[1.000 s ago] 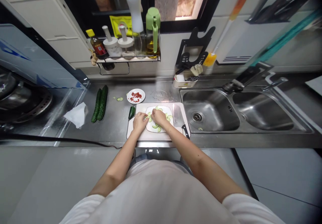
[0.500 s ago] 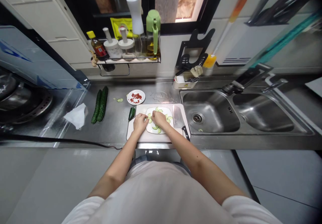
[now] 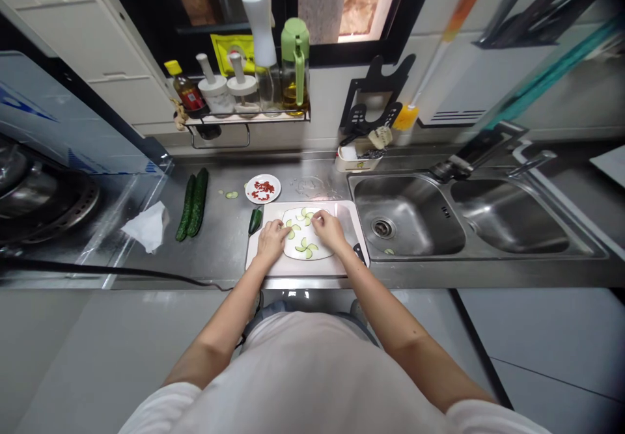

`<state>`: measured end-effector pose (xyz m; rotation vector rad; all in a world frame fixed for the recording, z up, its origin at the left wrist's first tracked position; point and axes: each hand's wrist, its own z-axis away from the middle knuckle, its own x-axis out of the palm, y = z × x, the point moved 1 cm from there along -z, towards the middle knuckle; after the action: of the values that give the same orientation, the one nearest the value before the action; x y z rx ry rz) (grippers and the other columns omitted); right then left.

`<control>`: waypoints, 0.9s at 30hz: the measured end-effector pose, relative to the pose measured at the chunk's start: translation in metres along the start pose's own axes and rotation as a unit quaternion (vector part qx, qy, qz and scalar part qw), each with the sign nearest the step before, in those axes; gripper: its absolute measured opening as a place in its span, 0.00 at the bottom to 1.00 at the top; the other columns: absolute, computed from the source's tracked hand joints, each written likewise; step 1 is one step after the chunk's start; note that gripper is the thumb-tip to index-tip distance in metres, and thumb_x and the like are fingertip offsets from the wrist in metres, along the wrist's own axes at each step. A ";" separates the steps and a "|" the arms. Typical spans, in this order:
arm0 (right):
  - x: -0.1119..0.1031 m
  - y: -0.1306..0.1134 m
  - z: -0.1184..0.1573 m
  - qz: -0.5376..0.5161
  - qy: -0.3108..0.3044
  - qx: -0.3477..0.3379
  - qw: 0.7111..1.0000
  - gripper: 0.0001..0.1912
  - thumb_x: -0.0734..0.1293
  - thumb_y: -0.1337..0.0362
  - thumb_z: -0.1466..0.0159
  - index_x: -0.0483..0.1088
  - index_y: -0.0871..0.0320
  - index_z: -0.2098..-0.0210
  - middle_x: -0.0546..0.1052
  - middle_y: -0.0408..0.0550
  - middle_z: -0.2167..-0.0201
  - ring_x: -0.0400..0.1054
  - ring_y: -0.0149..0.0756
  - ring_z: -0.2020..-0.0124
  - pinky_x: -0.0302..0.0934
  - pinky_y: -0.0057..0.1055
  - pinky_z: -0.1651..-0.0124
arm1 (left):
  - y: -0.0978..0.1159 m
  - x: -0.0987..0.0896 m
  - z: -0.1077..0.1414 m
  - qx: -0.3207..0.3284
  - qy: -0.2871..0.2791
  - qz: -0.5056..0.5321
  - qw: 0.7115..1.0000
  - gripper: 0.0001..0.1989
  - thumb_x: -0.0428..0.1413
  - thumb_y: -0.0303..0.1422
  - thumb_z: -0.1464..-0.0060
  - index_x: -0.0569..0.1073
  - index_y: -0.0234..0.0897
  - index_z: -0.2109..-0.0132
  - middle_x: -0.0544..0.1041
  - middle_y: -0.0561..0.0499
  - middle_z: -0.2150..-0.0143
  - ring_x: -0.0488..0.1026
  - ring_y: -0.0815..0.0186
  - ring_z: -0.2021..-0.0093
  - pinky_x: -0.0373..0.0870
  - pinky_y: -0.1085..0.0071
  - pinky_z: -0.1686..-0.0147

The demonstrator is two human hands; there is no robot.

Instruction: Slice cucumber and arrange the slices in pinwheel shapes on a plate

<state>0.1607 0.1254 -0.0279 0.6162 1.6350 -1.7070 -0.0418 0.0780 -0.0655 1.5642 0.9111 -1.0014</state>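
Observation:
A white plate (image 3: 297,254) lies on the pale cutting board (image 3: 261,266), with curved green-edged cucumber slices (image 3: 306,248) set out on it in pinwheel shapes. At the plate's left rim rests my left hand (image 3: 271,240), open with slightly bent fingers, its tips beside the left pinwheel of slices. My right hand (image 3: 330,231) is over the plate's right side, thumb and fingers pinched together; whatever lies between them is too small to make out. It hides part of the plate. A knife (image 3: 359,252) lies on the board's right side, partly covered by my right forearm.
A cucumber piece (image 3: 255,220) lies at the board's left edge. Behind it stands a small plate (image 3: 250,193) of chopped red bits. Two whole cucumbers (image 3: 192,206) and a crumpled white tissue (image 3: 147,226) lie further left. A double sink (image 3: 410,216) is at the right.
My right hand has moved right, away from my left hand and the left pinwheel, uncovering the plate's middle. My left hand has stayed near the left rim.

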 end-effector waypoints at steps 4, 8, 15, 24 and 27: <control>-0.014 0.017 0.014 -0.040 0.040 0.005 0.998 0.13 0.59 0.58 0.38 0.73 0.57 0.62 0.72 0.41 0.76 0.65 0.33 0.72 0.53 0.26 0.68 | -0.003 0.000 -0.003 0.009 -0.029 -0.018 0.999 0.18 0.50 0.26 0.42 0.78 0.49 0.52 0.69 0.45 0.49 0.63 0.57 0.50 0.64 0.62 0.53; -0.021 0.028 0.029 -0.077 0.066 0.000 0.995 0.14 0.59 0.56 0.39 0.73 0.58 0.65 0.69 0.41 0.79 0.64 0.33 0.74 0.54 0.26 0.69 | -0.003 0.000 -0.004 0.022 -0.038 -0.048 0.998 0.17 0.49 0.27 0.41 0.78 0.49 0.53 0.69 0.45 0.48 0.63 0.57 0.50 0.64 0.63 0.55; -0.030 0.053 0.040 -0.111 0.106 0.023 0.988 0.16 0.60 0.54 0.41 0.73 0.58 0.67 0.70 0.42 0.78 0.64 0.34 0.74 0.56 0.27 0.68 | -0.003 0.001 -0.007 0.042 -0.035 -0.043 0.998 0.16 0.48 0.26 0.41 0.79 0.47 0.55 0.68 0.45 0.48 0.63 0.57 0.51 0.64 0.64 0.57; -0.033 0.059 0.048 -0.134 0.106 0.022 0.985 0.17 0.60 0.53 0.41 0.73 0.58 0.66 0.69 0.41 0.78 0.63 0.34 0.74 0.57 0.28 0.68 | -0.002 -0.002 -0.004 -0.021 0.021 -0.021 0.999 0.18 0.48 0.24 0.42 0.77 0.46 0.53 0.70 0.46 0.50 0.65 0.57 0.51 0.65 0.64 0.55; -0.033 0.058 0.051 -0.130 0.107 0.022 0.985 0.17 0.60 0.52 0.41 0.73 0.58 0.66 0.70 0.42 0.78 0.63 0.33 0.74 0.57 0.27 0.68 | -0.002 -0.002 -0.004 -0.007 0.008 -0.020 1.000 0.18 0.48 0.24 0.42 0.78 0.48 0.53 0.70 0.46 0.49 0.65 0.57 0.51 0.65 0.64 0.55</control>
<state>0.2316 0.0814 -0.0366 0.6477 1.9019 -1.9226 -0.0442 0.0820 -0.0639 1.5487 0.9624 -1.0109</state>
